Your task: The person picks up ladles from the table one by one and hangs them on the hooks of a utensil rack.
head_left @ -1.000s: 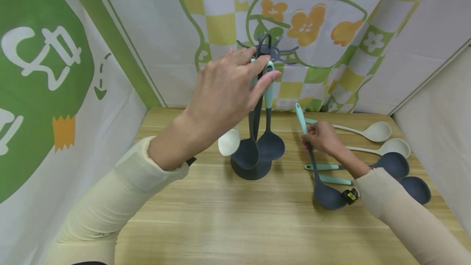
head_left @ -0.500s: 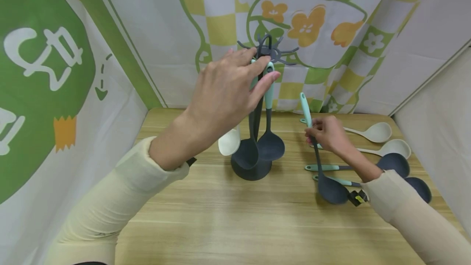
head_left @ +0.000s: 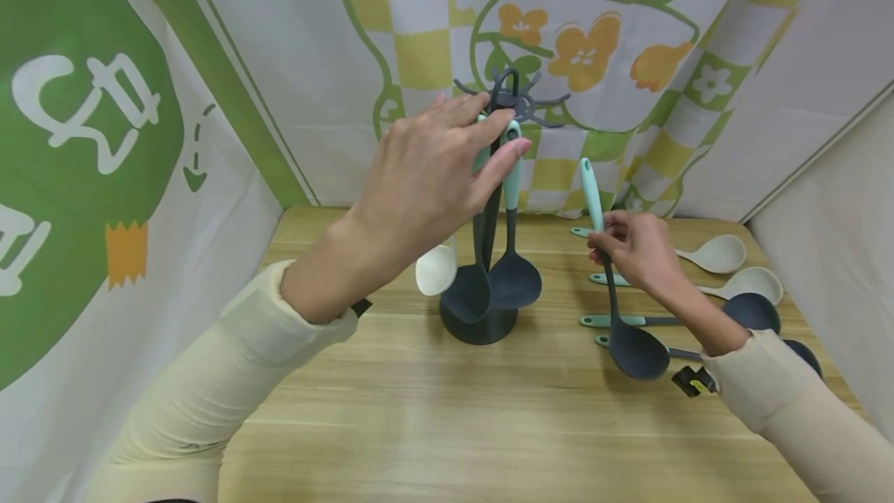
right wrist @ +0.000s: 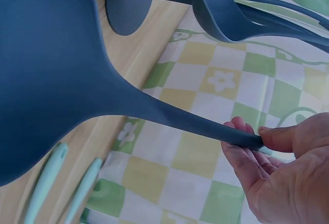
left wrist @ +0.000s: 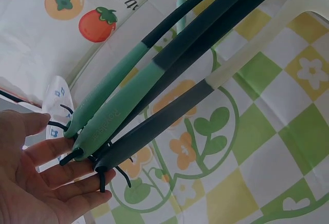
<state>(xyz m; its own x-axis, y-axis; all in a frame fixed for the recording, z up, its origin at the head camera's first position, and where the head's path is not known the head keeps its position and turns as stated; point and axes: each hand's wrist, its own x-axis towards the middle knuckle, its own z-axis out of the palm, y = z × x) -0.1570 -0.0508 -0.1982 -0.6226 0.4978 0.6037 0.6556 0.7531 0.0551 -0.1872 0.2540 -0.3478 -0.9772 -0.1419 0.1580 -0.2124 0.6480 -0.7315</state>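
Note:
A dark utensil stand (head_left: 513, 103) with a ring of curved hooks rises from a round base (head_left: 482, 329). Two dark ladles (head_left: 515, 278) with mint handles and a white-headed spoon (head_left: 436, 270) hang from it. My left hand (head_left: 436, 157) is at the top of the stand; in the left wrist view its extended fingers (left wrist: 67, 175) touch the hooks and handle ends. To the right, my right hand (head_left: 642, 247) pinches another dark ladle (head_left: 637, 349) where the mint handle meets the dark shaft. This ladle's handle points up and its bowl hangs low, over the laid-out utensils.
On the table's right side lie two white spoons (head_left: 722, 254) and two dark ladles (head_left: 754, 310), their mint handles pointing left. Behind the wooden table (head_left: 447, 425) hangs a patterned cloth (head_left: 419, 45). White walls (head_left: 838, 177) close off both sides.
My right hand has lifted the ladle up and a little to the right, and its handle end stands higher. My left hand has stayed at the top of the stand.

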